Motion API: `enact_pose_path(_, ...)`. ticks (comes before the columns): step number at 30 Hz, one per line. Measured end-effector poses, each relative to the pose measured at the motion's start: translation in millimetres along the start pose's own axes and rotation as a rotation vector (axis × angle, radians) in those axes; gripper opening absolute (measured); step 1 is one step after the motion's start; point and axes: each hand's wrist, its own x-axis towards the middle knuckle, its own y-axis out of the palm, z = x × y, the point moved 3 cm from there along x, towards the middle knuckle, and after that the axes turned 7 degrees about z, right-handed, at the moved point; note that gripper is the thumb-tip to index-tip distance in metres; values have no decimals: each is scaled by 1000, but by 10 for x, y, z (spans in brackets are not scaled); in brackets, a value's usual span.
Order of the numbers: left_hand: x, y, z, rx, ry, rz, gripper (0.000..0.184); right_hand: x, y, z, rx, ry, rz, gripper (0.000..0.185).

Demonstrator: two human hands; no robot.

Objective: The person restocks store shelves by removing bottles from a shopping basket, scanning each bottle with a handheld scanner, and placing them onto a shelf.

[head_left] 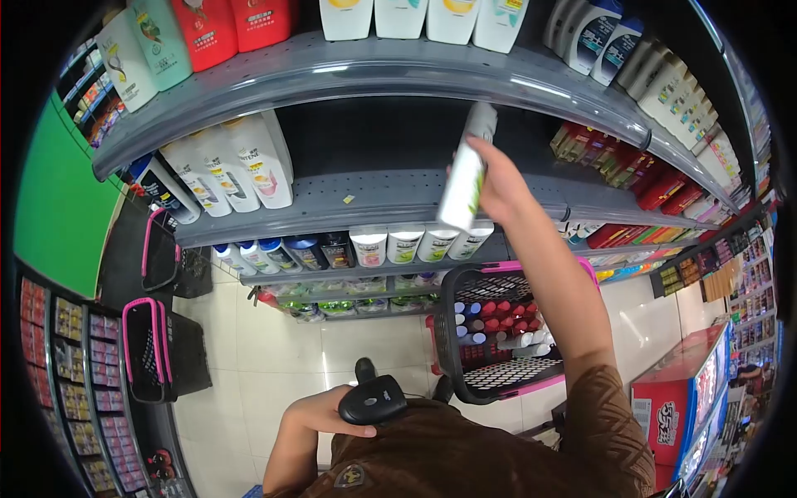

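Note:
My right hand (pixel 501 178) is closed round a white bottle (pixel 465 178) with a grey cap and a green mark, held up in front of the middle shelf (pixel 390 184). The bottle is tilted, its cap end toward the upper shelf, and slightly blurred. My left hand (pixel 324 412), low in front of my body, holds a black handheld scanner (pixel 373 401). Below my right forearm stands a black basket (pixel 449 332) with pink trim, holding several bottles with red, white and blue caps (pixel 502 319).
White bottles (pixel 237 170) stand at the left of the middle shelf. More bottles line the upper shelf (pixel 374 70) and lower shelf (pixel 332 270). Two black baskets with pink handles (pixel 187 353) are at the left. A red and blue freezer (pixel 672 398) is at lower right.

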Motion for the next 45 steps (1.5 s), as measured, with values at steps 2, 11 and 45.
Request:
enact_pose_path(2,-131,-118,-22,6,-1,17,43,341,33,117,-129,-270,-116,44)
enact_pose_path(11,-326,-553,-85,0,-75,80,47,901,193,12,-573,-836,-107,60)
enact_pose_path(45,-298,-317,81,5,-48,88,44,702,-153,-322,-1074,-470,-27,70)
